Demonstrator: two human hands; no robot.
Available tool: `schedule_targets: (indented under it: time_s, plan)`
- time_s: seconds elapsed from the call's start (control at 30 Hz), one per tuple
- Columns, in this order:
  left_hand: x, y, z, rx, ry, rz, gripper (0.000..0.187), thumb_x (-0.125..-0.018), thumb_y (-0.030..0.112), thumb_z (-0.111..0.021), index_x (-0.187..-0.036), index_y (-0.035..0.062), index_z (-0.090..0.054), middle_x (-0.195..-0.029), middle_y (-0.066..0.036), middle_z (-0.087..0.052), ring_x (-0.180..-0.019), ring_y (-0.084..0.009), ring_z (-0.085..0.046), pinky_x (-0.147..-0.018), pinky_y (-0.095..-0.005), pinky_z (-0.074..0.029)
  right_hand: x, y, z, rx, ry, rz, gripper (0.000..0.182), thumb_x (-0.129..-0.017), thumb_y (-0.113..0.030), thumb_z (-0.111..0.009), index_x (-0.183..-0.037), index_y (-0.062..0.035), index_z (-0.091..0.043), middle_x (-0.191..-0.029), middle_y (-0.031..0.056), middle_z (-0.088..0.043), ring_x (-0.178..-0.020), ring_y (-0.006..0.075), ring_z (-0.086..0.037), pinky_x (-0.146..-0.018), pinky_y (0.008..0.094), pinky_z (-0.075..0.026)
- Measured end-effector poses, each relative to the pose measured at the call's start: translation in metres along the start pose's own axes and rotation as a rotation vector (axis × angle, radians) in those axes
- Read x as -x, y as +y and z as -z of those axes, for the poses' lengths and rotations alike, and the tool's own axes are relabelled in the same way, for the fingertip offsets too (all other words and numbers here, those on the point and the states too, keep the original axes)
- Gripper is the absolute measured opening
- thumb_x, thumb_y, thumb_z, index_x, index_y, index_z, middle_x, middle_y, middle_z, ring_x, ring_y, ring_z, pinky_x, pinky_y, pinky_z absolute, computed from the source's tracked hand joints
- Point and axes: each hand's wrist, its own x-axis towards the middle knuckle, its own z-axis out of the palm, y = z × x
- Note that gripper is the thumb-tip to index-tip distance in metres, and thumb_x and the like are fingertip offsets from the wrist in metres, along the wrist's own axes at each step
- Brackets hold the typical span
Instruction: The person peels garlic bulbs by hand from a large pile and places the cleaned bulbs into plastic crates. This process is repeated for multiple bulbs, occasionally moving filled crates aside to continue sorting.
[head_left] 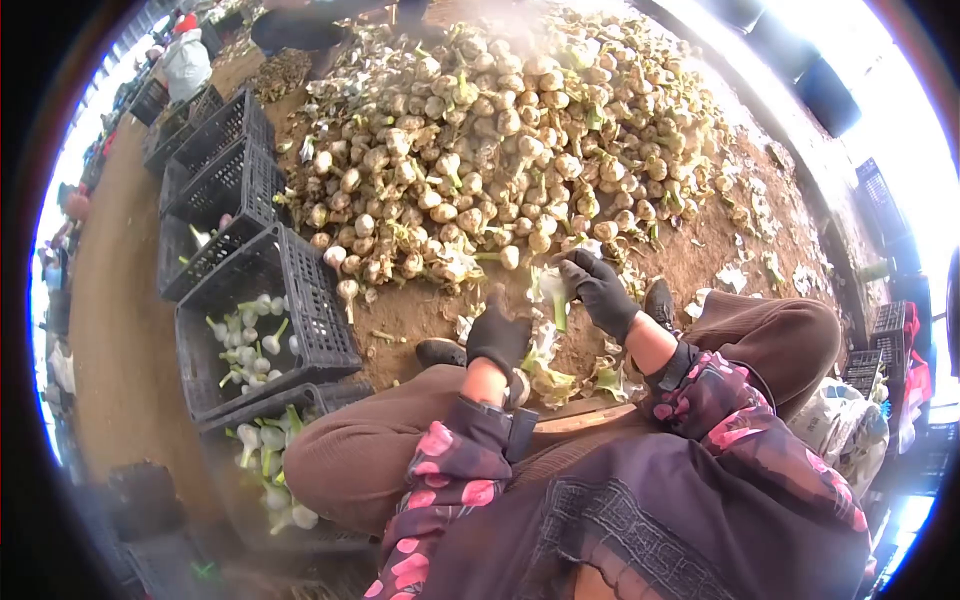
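Observation:
My left hand (499, 336), in a black fingerless glove, hovers above the dirt floor between my knees. Its fingers are apart and hold nothing. To its right, my right hand (601, 291), gloved the same way, has its fingers pinched at a pale piece of garlic skin (553, 288) with a green strip hanging down. Below both hands lie loose garlic peelings (548, 380). Just beyond the fingertips begins a large heap of unpeeled garlic bulbs (470, 150), some with short stalks. One bulb (510, 257) lies at the heap's near edge.
At the left, a black crate (320, 300) holds cleaned white garlic with green stems. A nearer crate (225, 425) holds more, beside my left knee. Further crates (225, 185) line up behind. A white sack (840, 425) lies at my right. Another person (186, 65) sits far left.

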Motion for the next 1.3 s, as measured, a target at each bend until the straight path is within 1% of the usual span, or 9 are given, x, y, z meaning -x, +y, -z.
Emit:
schedule_targets:
  time_s: [0.17,0.27,0.33,0.5,0.67,0.87,1.07,1.17,1.3]
  plan:
    - [0.008,0.009,-0.032,1.223,-0.237,-0.279,0.066,-0.083,-0.006,-0.04,-0.143,0.01,-0.019,-0.114,-0.013,-0.053,-0.078,-0.0165,-0.062,-0.059,-0.0231,-0.051,0.007,-0.013,-0.026,-0.159,-0.04,0.001,0.018,-0.095,-0.017,-0.052,-0.106,-0.0042,-0.058,-0.087,-0.0031,-0.056,-0.076,0.0072,-0.05,-0.068,0.0231,-0.043]
    - [-0.001,0.0,-0.039,1.022,-0.135,-0.171,0.07,-0.079,-0.009,-0.038,-0.143,0.0136,-0.02,-0.114,-0.013,-0.053,-0.078,-0.0148,-0.06,-0.055,-0.0236,-0.05,-0.001,-0.008,-0.02,-0.04,-0.043,0.053,0.016,-0.091,-0.018,-0.059,-0.097,-0.004,-0.06,-0.082,0.0032,-0.06,-0.077,0.0144,-0.057,-0.067,0.0298,-0.046]
    - [-0.007,0.0,-0.049,0.927,0.053,-0.326,0.068,-0.082,-0.008,-0.041,-0.143,0.0163,-0.02,-0.109,-0.011,-0.057,-0.072,-0.0126,-0.059,-0.05,-0.0225,-0.047,0.004,-0.025,-0.019,0.841,0.219,0.311,0.021,-0.082,-0.023,-0.068,-0.086,-0.0038,-0.06,-0.079,0.0119,-0.06,-0.076,0.0251,-0.06,-0.065,0.035,-0.047]
    - [0.02,0.022,-0.025,0.388,0.221,-0.292,0.068,-0.089,0.007,-0.054,-0.144,0.0148,-0.014,-0.109,-0.016,-0.062,-0.078,-0.0266,-0.065,-0.067,-0.0371,-0.051,0.009,-0.042,-0.029,1.179,-0.087,0.271,0.028,-0.079,-0.033,-0.06,-0.075,-0.0058,-0.061,-0.076,0.0174,-0.062,-0.072,0.0373,-0.06,-0.065,0.0462,-0.047]
    - [0.007,0.001,-0.037,0.393,0.23,-0.385,0.056,-0.089,0.006,-0.05,-0.139,0.0113,-0.027,-0.109,-0.016,-0.061,-0.086,-0.0261,-0.064,-0.07,-0.0356,-0.051,0.001,-0.027,-0.026,1.091,0.032,0.255,0.027,-0.077,-0.028,-0.059,-0.066,-0.0038,-0.061,-0.067,0.0183,-0.061,-0.065,0.0331,-0.061,-0.063,0.0436,-0.048]
    - [0.012,0.017,-0.034,1.078,-0.17,-0.445,0.06,-0.08,-0.007,-0.047,-0.134,0.0147,-0.032,-0.106,-0.01,-0.056,-0.087,-0.0159,-0.057,-0.074,-0.0286,-0.049,-0.013,0.014,0.021,-0.128,0.243,-0.094,0.022,-0.084,-0.023,-0.061,-0.078,-0.002,-0.064,-0.066,0.0048,-0.06,-0.057,0.0095,-0.057,-0.053,0.024,-0.046]
    - [0.017,0.013,-0.024,0.435,0.141,-0.316,0.055,-0.085,0.008,-0.056,-0.134,0.0135,-0.033,-0.111,-0.015,-0.059,-0.094,-0.026,-0.06,-0.079,-0.0367,-0.049,0.011,-0.053,-0.024,1.046,-0.028,0.356,0.026,-0.085,-0.024,-0.065,-0.079,-0.0017,-0.054,-0.072,0.0065,-0.059,-0.06,0.0101,-0.055,-0.054,0.0271,-0.044]
    - [0.005,0.004,-0.036,0.508,0.299,-0.384,0.053,-0.085,0.004,-0.053,-0.133,0.0125,-0.035,-0.103,-0.012,-0.061,-0.076,-0.0186,-0.061,-0.065,-0.0299,-0.051,-0.001,-0.033,-0.017,0.943,-0.047,0.613,0.025,-0.086,-0.021,-0.063,-0.076,-0.0017,-0.052,-0.067,0.0082,-0.058,-0.056,0.0108,-0.056,-0.052,0.028,-0.044]
    - [0.014,0.016,-0.026,1.112,-0.078,-0.26,0.055,-0.08,-0.003,-0.048,-0.131,0.0125,-0.038,-0.095,-0.01,-0.061,-0.051,-0.0038,-0.046,-0.041,-0.0165,-0.033,-0.002,-0.029,-0.007,0.469,0.047,0.025,0.02,-0.087,-0.017,-0.062,-0.079,-0.0022,-0.052,-0.061,0.0083,-0.055,-0.053,0.0131,-0.052,-0.048,0.0305,-0.042]
